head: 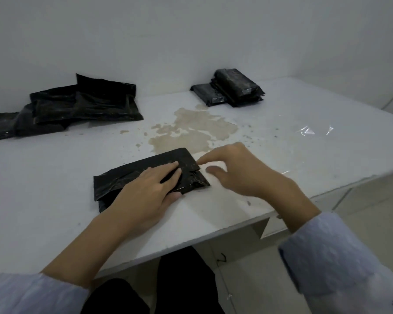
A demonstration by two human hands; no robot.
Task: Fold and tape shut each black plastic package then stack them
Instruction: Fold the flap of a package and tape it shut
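Probably a plain packing room: stained white worktable (pixel 281 159), bare white walls (pixel 191 30).

Dim, flat light, soft overall focus, wide-angle bending at the edges.

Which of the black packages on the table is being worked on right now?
The package nearest the table's front edge: the left hand presses flat on it. The loose pile at back left and the folded stack at back right lie untouched.
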